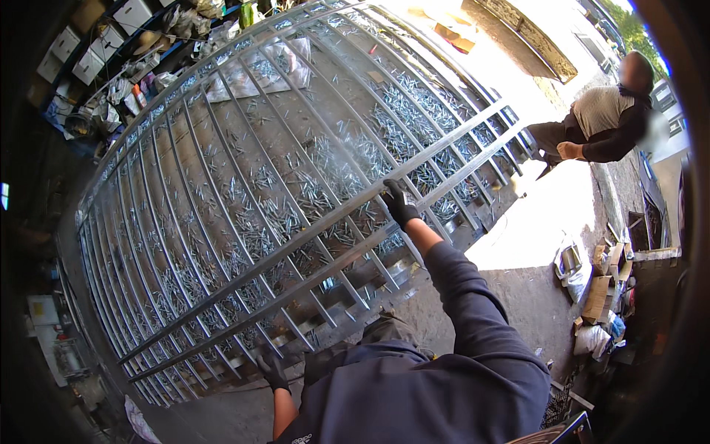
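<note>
A large metal fence panel (290, 247), with two parallel rails and many thin bars, spans the view from lower left to upper right. My right hand (400, 205), in a dark glove, is closed over its inner rail near the middle, arm stretched out. My left hand (274, 371), also gloved, is low by the bar ends on the panel's near edge. Its fingers appear curled at a bar end, partly hard to make out. Under the panel, many loose shiny metal pieces (318, 174), long and thin, lie scattered over a broad dark surface.
At the right a person (606, 115) stands near the panel's far corner. Cardboard and bags (595, 296) are piled on the right. Shelves with white boxes (103, 44) and clutter line the upper left. A clear plastic sheet (270, 70) lies beneath the bars.
</note>
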A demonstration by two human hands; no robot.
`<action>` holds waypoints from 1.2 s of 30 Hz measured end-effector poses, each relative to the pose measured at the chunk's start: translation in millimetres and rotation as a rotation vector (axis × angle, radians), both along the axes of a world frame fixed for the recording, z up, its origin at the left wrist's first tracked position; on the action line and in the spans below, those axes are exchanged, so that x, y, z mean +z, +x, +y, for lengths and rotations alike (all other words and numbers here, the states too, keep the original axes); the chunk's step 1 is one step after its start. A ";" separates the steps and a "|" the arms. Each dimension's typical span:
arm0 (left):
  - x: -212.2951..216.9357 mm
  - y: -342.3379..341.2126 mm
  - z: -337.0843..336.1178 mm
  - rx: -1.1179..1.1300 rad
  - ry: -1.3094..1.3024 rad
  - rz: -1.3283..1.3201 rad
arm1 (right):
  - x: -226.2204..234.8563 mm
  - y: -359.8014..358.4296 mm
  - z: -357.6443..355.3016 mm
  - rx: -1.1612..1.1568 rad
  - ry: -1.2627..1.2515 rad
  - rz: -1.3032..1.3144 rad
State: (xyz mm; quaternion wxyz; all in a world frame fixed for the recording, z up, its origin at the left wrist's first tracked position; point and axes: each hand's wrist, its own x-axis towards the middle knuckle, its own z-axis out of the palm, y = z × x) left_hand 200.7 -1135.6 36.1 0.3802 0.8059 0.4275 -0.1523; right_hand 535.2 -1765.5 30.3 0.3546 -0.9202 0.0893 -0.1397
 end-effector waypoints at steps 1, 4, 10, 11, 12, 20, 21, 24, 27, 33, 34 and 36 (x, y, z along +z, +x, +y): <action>9.3 -39.6 -21.5 0.055 0.085 -0.054 | -5.0 35.0 -8.4 0.081 -0.001 0.141; 48.1 -121.5 -60.1 -0.070 0.139 0.069 | -21.0 119.4 -13.9 0.215 -0.035 0.345; 53.2 -136.3 -134.8 0.323 -0.034 0.380 | -28.8 200.2 -8.8 0.455 -0.419 0.617; 53.4 -132.3 -142.1 0.356 -0.051 0.390 | -27.6 208.7 -8.7 0.467 -0.432 0.675; 54.1 -128.9 -148.2 0.384 -0.061 0.391 | -26.2 216.1 -8.6 0.484 -0.520 0.756; 67.2 -118.9 -176.0 0.525 -0.131 0.334 | -36.9 211.8 -14.7 0.446 -0.271 0.663; 70.2 -118.9 -178.8 0.538 -0.130 0.326 | -41.7 210.9 -18.4 0.444 -0.232 0.671; 77.4 -119.6 -189.1 0.578 -0.143 0.303 | -58.6 217.8 -31.6 0.428 -0.073 0.703; 82.2 -122.1 -198.2 0.636 -0.156 0.283 | -71.9 232.2 -40.5 0.376 0.073 0.682; 90.3 -122.5 -196.0 0.801 -0.164 0.168 | -68.6 245.6 -61.7 0.512 0.395 0.320; 92.6 -119.7 -193.5 0.835 -0.163 0.130 | -66.9 247.2 -68.5 0.641 0.497 0.161; 98.2 -108.0 -185.3 0.887 -0.145 0.012 | -66.9 250.7 -77.3 0.250 1.075 0.641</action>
